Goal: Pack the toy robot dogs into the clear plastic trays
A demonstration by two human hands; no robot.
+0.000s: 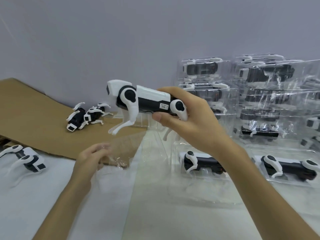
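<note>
The black-and-white plastic toy robot dog (147,101) is up in the air, roughly level, head pointing left, legs dangling, "battery cover" sticker showing. The right hand (195,118) grips its rear end. The left hand (91,158) curls around the edge of the empty clear plastic tray (138,158) lying in the middle.

One loose dog (74,120) and a second loose dog (95,115) lie tumbled together on the brown cardboard sheet (34,104). A third loose dog (27,160) lies at the far left.

Front right, the near packed dog (202,163) and the far-right packed dog (285,167) each lie sideways in a tray. Behind them stand the left stack of filled trays (204,84) and the right stack of filled trays (270,94).
</note>
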